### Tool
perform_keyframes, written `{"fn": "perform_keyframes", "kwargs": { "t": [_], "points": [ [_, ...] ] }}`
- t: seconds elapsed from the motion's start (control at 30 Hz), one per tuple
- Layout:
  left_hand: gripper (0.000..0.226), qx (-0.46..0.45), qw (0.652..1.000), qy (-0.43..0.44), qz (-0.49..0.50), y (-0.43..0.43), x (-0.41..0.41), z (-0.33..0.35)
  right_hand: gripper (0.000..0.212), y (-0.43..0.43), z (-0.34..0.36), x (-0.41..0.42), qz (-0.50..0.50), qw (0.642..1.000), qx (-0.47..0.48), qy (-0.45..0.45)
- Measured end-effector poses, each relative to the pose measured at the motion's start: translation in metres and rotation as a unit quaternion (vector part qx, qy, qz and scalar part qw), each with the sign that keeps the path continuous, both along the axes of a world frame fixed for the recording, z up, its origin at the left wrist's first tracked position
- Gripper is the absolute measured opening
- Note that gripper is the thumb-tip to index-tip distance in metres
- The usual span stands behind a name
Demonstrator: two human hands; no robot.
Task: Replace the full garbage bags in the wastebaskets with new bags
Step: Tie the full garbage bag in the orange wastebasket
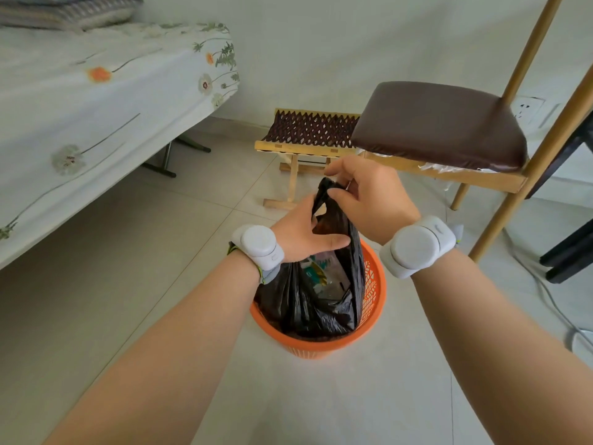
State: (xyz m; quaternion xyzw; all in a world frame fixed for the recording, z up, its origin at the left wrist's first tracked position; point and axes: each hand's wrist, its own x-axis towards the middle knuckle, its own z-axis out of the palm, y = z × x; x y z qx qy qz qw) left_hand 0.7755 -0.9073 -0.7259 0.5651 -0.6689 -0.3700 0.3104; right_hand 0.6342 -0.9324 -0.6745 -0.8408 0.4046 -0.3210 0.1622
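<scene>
Closing the full bag (321,300)
Left hand (301,236) and right hand (369,200) pinch its top over the basket (373,303); a slip could spill rubbish (321,274)

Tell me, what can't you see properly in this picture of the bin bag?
All in the head view:
- The black bag: its bottom is hidden by the orange wastebasket wall.
- The rubbish inside: only a small glimpse through the bag's opening, too small to name.
- The chair: its back is cut off by the top edge.
- The bed: cut off by the left edge.
</scene>
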Motion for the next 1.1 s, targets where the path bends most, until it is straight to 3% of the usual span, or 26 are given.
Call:
{"fn": "perform_keyframes", "kwargs": {
  "t": [0.1, 0.2, 0.27, 0.4, 0.53, 0.63, 0.7, 0.77, 0.87, 0.97, 1.03, 1.1],
  "points": [
    [0.062, -0.031, 0.998, -0.057, -0.02, -0.001, -0.002, -0.005, 0.02, 0.005, -0.003, 0.007, 0.047, 0.999, 0.009, -0.008],
    [0.015, -0.046, 0.996, -0.078, -0.02, -0.001, -0.003, -0.008, 0.023, 0.007, -0.011, 0.013, 0.082, 0.992, 0.066, -0.075],
    [0.022, -0.007, 1.0, 0.022, -0.006, -0.001, -0.001, -0.011, 0.028, 0.003, -0.018, 0.012, 0.059, 0.987, 0.094, -0.112],
    [0.035, 0.062, 0.986, 0.157, 0.004, -0.002, 0.007, -0.02, 0.026, -0.01, -0.033, 0.002, 0.015, 0.989, 0.147, 0.031],
    [0.043, 0.053, 0.977, 0.162, 0.124, -0.003, 0.012, -0.024, 0.011, -0.014, -0.041, 0.0, -0.058, 0.973, 0.217, -0.057],
    [0.032, 0.027, 0.957, 0.211, 0.195, -0.006, 0.02, -0.029, 0.007, -0.012, -0.043, 0.002, -0.068, 0.926, 0.357, -0.103],
    [0.034, 0.003, 0.969, 0.16, 0.187, -0.004, 0.02, -0.025, 0.01, -0.007, -0.049, 0.006, -0.043, 0.899, 0.428, -0.08],
    [0.035, -0.027, 0.985, 0.077, 0.149, 0.0, 0.02, -0.02, 0.011, -0.005, -0.06, 0.01, -0.046, 0.903, 0.423, -0.058],
    [0.035, -0.053, 0.995, -0.015, 0.082, 0.005, 0.02, -0.013, 0.015, -0.006, -0.073, 0.015, -0.089, 0.945, 0.313, -0.027],
    [0.033, -0.045, 0.998, -0.024, 0.03, 0.009, 0.021, -0.01, 0.025, -0.006, -0.081, 0.019, -0.085, 0.975, 0.206, -0.005],
    [0.033, -0.042, 0.999, -0.029, 0.014, 0.011, 0.022, -0.011, 0.036, -0.004, -0.084, 0.019, -0.025, 0.977, 0.21, -0.027],
    [0.034, -0.043, 0.998, -0.037, 0.007, 0.012, 0.022, -0.013, 0.032, -0.006, -0.09, 0.019, -0.01, 0.976, 0.214, -0.041]
  ]
}}
